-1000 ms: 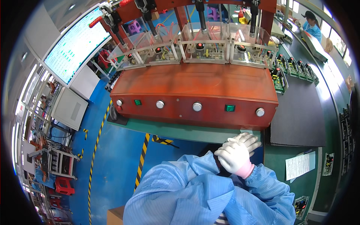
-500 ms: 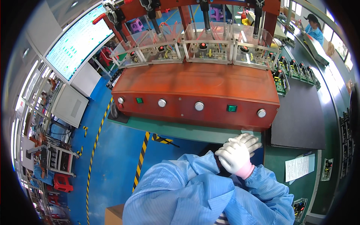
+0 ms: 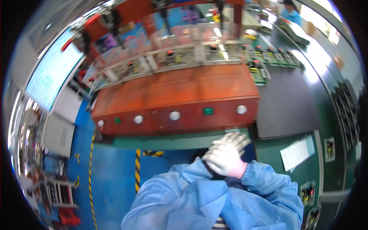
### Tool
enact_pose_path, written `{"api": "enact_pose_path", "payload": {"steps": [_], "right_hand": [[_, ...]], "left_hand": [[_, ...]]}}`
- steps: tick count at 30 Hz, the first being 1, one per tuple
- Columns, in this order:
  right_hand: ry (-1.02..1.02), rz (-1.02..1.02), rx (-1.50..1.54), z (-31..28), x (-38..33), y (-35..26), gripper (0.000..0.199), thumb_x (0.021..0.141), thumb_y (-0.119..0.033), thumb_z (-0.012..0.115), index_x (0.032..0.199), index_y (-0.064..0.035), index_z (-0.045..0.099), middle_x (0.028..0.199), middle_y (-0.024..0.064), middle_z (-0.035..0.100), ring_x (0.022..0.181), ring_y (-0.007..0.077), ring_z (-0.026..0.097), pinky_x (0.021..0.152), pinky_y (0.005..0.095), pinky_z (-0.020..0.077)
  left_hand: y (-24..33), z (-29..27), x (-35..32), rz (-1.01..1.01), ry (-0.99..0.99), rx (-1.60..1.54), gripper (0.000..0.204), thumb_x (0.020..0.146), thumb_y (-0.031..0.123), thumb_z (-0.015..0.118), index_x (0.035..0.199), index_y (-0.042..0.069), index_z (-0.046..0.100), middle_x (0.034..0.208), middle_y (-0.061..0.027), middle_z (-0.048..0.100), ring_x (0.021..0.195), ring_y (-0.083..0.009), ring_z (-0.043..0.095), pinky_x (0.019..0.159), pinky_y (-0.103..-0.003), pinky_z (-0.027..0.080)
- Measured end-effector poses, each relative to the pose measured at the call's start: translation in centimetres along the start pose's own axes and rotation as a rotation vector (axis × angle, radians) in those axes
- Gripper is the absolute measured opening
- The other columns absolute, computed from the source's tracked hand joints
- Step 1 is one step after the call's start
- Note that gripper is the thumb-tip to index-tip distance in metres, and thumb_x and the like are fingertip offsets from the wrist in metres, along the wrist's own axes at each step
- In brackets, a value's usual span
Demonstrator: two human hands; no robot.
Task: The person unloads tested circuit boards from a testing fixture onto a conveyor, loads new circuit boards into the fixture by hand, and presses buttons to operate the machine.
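Note:
Both my hands wear white gloves and are crossed one over the other in front of the red machine housing (image 3: 176, 92). My right hand (image 3: 223, 158), with a pink cuff, lies across the back of my left hand (image 3: 238, 142). The left hand's fingers stretch out beyond it, apart, with nothing in them. The right hand's fingers rest over the left hand, and no object shows in them. Round silver buttons (image 3: 174, 115) and a green switch (image 3: 208, 111) sit on the housing's front, just beyond my hands. Blue sleeves cover both arms.
Clear-walled fixtures (image 3: 180, 55) line the housing's back. To the right are a dark mat (image 3: 287, 103), circuit boards (image 3: 258, 73), papers (image 3: 295, 155) and another board (image 3: 307, 193). A screen (image 3: 53, 73) stands far left; a person (image 3: 291, 14) sits far right.
The view has turned right, so the machine and bench appear further left, with some blur. My hands stay crossed, the right still over the left.

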State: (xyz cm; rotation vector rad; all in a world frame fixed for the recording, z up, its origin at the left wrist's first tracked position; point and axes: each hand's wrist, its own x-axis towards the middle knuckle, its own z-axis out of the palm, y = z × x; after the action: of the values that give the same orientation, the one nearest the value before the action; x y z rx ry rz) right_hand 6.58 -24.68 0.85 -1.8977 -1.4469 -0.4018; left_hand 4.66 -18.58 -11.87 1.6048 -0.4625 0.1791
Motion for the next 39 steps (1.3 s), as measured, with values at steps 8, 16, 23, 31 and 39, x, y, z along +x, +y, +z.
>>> {"api": "enact_pose_path", "payload": {"steps": [8,16,23,31,39], "right_hand": [[0.219,-0.174,-0.192,2.3,0.0,1.5,0.025,0.093,-0.022,0.06,0.104,-0.0064,0.076,0.101,0.0148,0.071,0.098,0.0346,0.063,0.105,0.0489,0.0478],[-0.116,0.2,-0.228,0.5,-0.1,-0.5,0.026,0.093,-0.023,0.06,0.104,-0.0059,0.076,0.101,0.0145,0.071,0.098,0.0351,0.063,0.105,0.0494,0.0476],[-0.087,0.071,-0.158,-0.1,0.2,-0.4,0.024,0.092,-0.022,0.061,0.103,-0.0077,0.076,0.1,0.0133,0.071,0.098,0.0331,0.064,0.108,0.0491,0.0471],[-0.037,0.004,0.011,-0.6,0.2,-0.5,0.019,0.087,-0.017,0.067,0.102,-0.0104,0.076,0.097,0.0077,0.07,0.097,0.027,0.064,0.11,0.0471,0.0466],[-0.051,0.022,-0.01,-0.3,0.0,-0.3,0.018,0.084,-0.014,0.069,0.1,-0.0118,0.076,0.093,0.0052,0.068,0.096,0.0244,0.064,0.109,0.046,0.0466]], "left_hand": [[0.1,-0.2,3.9,-0.008,-0.212,-0.01,0.039,0.108,0.037,0.048,0.144,0.023,0.053,0.158,-0.0091,0.036,0.149,-0.0238,0.038,0.127,-0.042,0.032],[1.1,-0.9,4.3,-0.019,-0.285,0.048,0.042,0.108,0.038,0.047,0.148,0.024,0.051,0.164,-0.0098,0.032,0.152,-0.0242,0.037,0.127,-0.043,0.033],[1.8,-1.4,4.3,-0.042,-0.275,0.124,0.046,0.108,0.039,0.047,0.152,0.024,0.049,0.169,-0.0104,0.029,0.154,-0.0246,0.035,0.127,-0.043,0.033],[1.4,-1.6,-0.8,-0.098,-0.053,0.246,0.048,0.108,0.04,0.046,0.154,0.024,0.047,0.17,-0.0108,0.027,0.155,-0.0251,0.034,0.127,-0.043,0.032],[-0.7,-1.3,-0.9,-0.093,0.001,0.278,0.05,0.108,0.041,0.045,0.155,0.023,0.045,0.171,-0.0111,0.026,0.156,-0.0259,0.032,0.128,-0.043,0.03]]}}
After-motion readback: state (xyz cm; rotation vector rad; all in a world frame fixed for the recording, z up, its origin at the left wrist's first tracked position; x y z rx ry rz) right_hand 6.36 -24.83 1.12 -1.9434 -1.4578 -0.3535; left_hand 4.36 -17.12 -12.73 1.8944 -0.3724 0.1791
